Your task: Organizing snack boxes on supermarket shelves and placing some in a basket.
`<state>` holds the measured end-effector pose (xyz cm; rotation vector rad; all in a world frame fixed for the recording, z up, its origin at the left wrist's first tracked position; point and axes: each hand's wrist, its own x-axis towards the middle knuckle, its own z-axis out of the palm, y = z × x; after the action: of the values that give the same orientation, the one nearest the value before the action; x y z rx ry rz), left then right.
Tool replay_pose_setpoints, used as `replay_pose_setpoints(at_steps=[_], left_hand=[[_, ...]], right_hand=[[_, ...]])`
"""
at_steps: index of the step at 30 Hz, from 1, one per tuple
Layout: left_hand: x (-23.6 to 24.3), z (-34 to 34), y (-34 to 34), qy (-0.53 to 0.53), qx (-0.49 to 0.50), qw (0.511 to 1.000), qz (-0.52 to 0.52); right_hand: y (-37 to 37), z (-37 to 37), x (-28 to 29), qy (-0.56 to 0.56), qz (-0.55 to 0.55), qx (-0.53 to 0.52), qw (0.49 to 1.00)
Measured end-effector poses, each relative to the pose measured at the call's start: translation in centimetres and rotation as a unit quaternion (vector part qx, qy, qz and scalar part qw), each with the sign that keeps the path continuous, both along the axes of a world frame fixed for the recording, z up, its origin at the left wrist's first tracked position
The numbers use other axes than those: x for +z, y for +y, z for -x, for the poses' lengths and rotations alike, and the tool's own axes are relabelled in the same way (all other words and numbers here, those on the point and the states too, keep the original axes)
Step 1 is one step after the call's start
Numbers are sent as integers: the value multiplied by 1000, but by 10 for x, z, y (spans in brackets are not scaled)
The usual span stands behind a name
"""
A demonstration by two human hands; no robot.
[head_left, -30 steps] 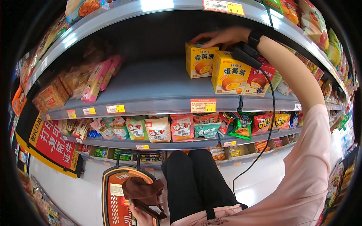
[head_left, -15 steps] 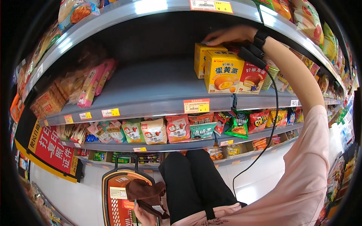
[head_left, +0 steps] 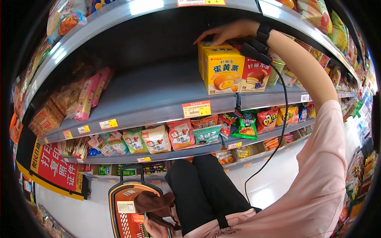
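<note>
My right hand point(head_left: 228, 33) reaches over two yellow snack boxes on the shelf, fingers stretched out across their tops. The front box point(head_left: 223, 73) shows a round pastry picture; the rear box point(head_left: 201, 59) is mostly hidden behind it. A red box point(head_left: 254, 77) stands against their right side, below the black device point(head_left: 254, 53) at my wrist. Down at the bottom, my left hand point(head_left: 154, 228) grips a brown cloth bag point(head_left: 152, 204) over an orange basket point(head_left: 117, 194), its fingers partly hidden.
The grey shelf point(head_left: 151, 87) has pink packs point(head_left: 89, 95) at the left. Snack bags point(head_left: 180, 135) line the shelf below, and an upper shelf edge point(head_left: 151, 12) overhangs my hand. A black cable point(head_left: 283, 119) hangs beside my arm. A red sign point(head_left: 55, 168) stands lower left.
The rear yellow box has shifted behind the front one, so less of its face shows. My right hand stayed on top, its fingers now more stretched out. The view has shifted slightly.
</note>
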<state>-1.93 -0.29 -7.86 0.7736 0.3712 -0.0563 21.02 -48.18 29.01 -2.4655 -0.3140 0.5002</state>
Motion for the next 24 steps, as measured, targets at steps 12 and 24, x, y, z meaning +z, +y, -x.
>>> replay_pose_setpoints(at_steps=[12, 24], left_hand=[[1, -5, -2, -33, -38, 999, -19], [7, 0, 10, -146, 16, 982, -116]], right_hand=[[-6, 1, -3, -148, 90, -9, 985], [146, 181, -155, -250, -116, 28, 961]])
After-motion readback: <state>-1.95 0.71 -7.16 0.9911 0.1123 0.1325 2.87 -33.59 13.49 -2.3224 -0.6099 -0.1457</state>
